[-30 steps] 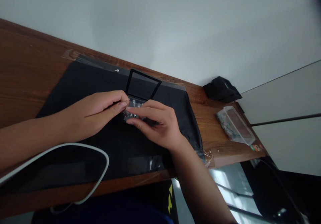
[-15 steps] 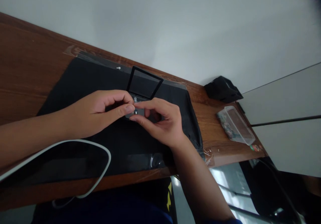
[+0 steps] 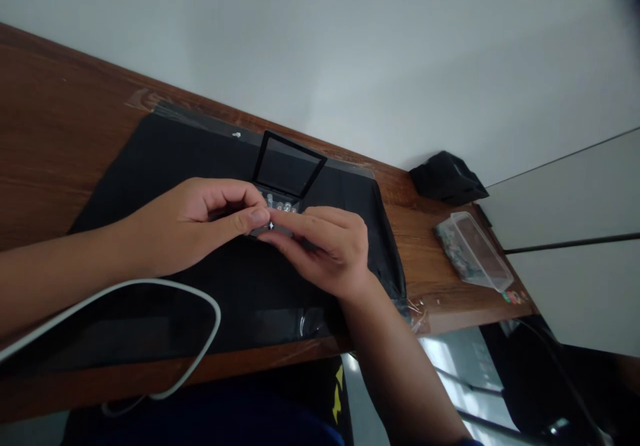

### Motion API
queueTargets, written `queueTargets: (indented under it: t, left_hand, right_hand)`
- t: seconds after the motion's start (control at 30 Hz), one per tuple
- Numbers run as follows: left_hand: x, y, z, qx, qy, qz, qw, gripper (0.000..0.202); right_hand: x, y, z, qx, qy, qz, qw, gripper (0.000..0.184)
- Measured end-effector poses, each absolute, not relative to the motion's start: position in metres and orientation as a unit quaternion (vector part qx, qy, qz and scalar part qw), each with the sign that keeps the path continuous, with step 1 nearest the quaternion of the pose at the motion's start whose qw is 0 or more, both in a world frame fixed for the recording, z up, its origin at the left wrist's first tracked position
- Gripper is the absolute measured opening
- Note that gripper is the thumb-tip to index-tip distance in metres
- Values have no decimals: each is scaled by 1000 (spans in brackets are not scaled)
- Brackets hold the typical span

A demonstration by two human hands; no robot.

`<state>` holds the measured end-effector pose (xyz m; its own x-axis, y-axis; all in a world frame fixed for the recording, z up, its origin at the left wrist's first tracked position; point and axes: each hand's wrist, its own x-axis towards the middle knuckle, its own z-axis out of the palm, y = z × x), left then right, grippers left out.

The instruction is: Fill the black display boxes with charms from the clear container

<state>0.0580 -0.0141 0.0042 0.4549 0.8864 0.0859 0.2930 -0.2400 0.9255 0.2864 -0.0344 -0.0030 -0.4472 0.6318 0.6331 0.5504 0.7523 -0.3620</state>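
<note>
In the head view, my left hand (image 3: 215,216) comes in from the left with thumb and index finger pinched together. Its tips meet those of my right hand (image 3: 330,246), which is also pinched. Between the fingertips shows a small dark piece with a white star-like spot (image 3: 271,225); its kind is too small to tell. Just behind the fingers stands an open shallow black case, its framed clear lid (image 3: 290,166) tilted up. Several small clear pieces (image 3: 286,207) lie in the case, whose front is partly hidden by my hands.
A black mat (image 3: 200,146) is taped to the wooden table (image 3: 65,133). A white cable (image 3: 200,293) loops across the front edge. On the right are a clear plastic box (image 3: 475,253) with small packets and a black object (image 3: 447,178) against the wall. A small white bit (image 3: 237,135) lies behind.
My right hand's other fingers have shifted right and lowered, uncovering more small clear pieces in the case. My left hand stays nearly still, and the fingertips remain together.
</note>
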Motion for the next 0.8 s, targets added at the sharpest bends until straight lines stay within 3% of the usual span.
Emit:
queueTargets:
  t: [0.23,0.53,0.8]
  left_hand:
    - [55,-2,1,749,359,334,446,39]
    - [49,3,1,731,432,360,386,44]
    - [42,2,5,720,529,367,259,54]
  right_hand:
    - [288,-36,1,-367,-839,50,398,28]
    - [292,-37,7,-395,-800,105,440,22]
    - [309,-22,10,-457,-834,176,254,23]
